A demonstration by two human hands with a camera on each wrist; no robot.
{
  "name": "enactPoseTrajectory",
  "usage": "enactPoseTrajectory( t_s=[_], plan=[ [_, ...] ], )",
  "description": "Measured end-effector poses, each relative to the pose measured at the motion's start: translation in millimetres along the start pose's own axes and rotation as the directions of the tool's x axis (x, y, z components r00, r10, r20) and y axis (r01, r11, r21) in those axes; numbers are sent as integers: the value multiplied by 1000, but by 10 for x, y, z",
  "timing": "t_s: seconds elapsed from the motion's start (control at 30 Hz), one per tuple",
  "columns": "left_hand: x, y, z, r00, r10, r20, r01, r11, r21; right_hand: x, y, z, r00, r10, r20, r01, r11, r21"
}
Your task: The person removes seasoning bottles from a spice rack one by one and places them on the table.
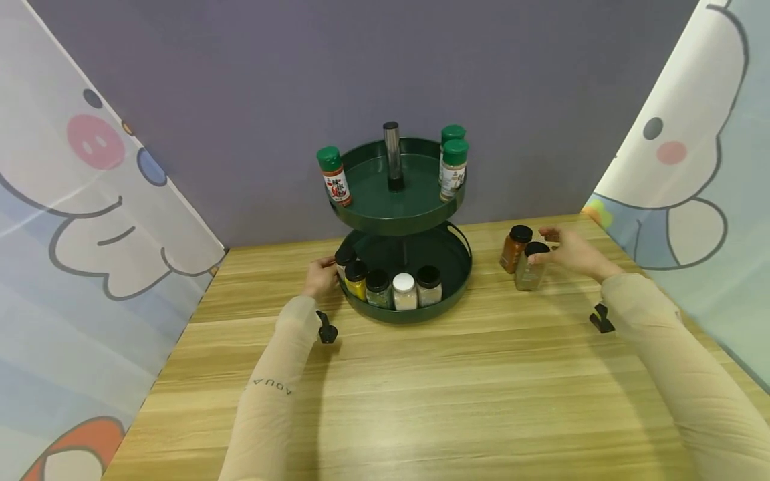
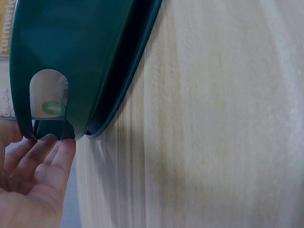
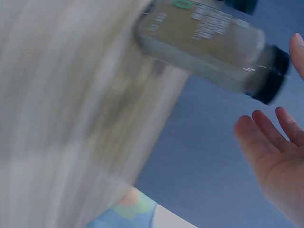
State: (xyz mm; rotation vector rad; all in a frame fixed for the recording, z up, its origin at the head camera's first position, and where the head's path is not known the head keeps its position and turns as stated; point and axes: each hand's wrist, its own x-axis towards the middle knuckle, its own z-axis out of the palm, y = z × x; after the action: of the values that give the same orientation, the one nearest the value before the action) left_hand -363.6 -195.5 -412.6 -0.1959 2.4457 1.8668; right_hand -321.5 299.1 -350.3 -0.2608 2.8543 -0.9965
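Observation:
A dark green two-tier rack stands on the table, its lower tray (image 1: 397, 316) holding several square jars. My left hand (image 1: 321, 276) is at the tray's left side. In the left wrist view its fingertips hold the edge by the handle cutout of the tray (image 2: 80, 57), the thumb partly out of frame. Beside it sits a black-capped jar (image 1: 345, 257). To the rack's right, a greyish-tan spice jar (image 1: 530, 275) with a black cap stands before a reddish-brown spice jar (image 1: 511, 255). My right hand (image 1: 568, 252) is spread around the first cap; in the right wrist view a gap separates the fingers from it.
On the upper tray (image 1: 391, 226) stand a green-capped red shaker (image 1: 337, 184) at the left and two green-capped shakers (image 1: 453, 170) at the right. A metal post (image 1: 392, 150) rises from its middle. A grey wall (image 1: 271, 120) stands behind the wooden table (image 1: 457, 394).

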Motion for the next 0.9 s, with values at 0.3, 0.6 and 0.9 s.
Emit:
enactPoseTrajectory(
  t_s=[0.3, 0.6, 0.9],
  plan=[
    [-29, 12, -8, 1000, 3, -10, -3, 1000, 19, -99, -380, -190, 990, -47, -131, 45, 999, -17],
    [-33, 10, -7, 1000, 10, -14, -9, 999, 49, -16, -811, 2, 980, -174, -94, 174, 985, -8],
    [-19, 7, 0, 1000, 8, -23, -6, 999, 51, 57, -1173, 387, 942, -333, 36, 334, 942, -25]
  ],
)
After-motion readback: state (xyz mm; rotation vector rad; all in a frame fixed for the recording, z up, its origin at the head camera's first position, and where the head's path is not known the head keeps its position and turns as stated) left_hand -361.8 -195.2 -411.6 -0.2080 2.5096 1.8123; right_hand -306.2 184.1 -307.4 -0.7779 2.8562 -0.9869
